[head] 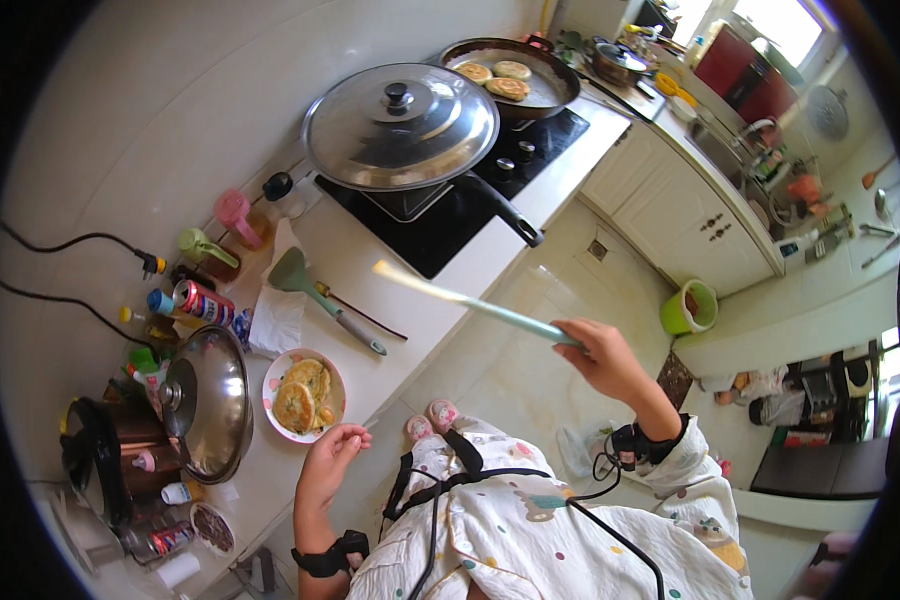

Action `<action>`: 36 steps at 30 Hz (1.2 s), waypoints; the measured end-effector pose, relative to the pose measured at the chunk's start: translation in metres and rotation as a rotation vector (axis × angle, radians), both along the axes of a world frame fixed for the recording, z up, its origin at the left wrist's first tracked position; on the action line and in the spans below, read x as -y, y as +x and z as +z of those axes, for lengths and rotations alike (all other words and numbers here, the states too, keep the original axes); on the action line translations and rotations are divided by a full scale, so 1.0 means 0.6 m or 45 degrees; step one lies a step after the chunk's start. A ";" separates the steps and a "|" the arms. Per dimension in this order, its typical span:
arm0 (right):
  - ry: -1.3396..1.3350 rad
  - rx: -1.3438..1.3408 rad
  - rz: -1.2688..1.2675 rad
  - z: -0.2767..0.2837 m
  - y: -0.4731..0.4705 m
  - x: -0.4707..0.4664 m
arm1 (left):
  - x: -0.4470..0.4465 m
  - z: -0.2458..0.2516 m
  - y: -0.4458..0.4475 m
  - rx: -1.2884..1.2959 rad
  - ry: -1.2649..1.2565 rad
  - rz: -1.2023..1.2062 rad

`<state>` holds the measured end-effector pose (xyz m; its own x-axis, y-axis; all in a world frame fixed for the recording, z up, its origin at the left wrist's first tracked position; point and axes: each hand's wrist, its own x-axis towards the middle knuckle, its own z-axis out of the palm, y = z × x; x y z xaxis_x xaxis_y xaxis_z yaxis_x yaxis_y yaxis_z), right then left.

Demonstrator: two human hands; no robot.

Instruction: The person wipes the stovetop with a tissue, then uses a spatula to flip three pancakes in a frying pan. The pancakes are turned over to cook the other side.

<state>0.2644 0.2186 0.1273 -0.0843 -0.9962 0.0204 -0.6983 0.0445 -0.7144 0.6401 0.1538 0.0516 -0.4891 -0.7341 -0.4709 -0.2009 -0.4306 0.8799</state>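
My right hand grips the pale green handle of a long, slim utensil. Its cream-coloured end points left over the counter edge; blur hides the exact kind. My left hand is loosely curled with nothing visible in it, beside a pink-rimmed plate. Browned filled flatbreads lie on that plate. A domed metal lid covers a black-handled pan on the cooktop. In the farther frying pan are three round flatbreads.
A green spatula and a thin dark stick lie on the counter. Along the wall stand pink and green lidded jugs, a can, another metal lid and a dark cooker. A green bin stands on the floor.
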 end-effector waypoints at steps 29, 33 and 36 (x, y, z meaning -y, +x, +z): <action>-0.238 -0.021 -0.402 0.032 -0.645 -0.017 | -0.029 0.064 -0.540 0.079 -0.285 -0.595; -0.192 -0.107 -0.314 0.041 -0.703 0.074 | -0.028 0.083 -0.579 0.151 -0.254 -0.551; -0.175 -0.108 -0.310 0.038 -0.719 0.145 | -0.009 0.083 -0.602 0.216 -0.348 -0.529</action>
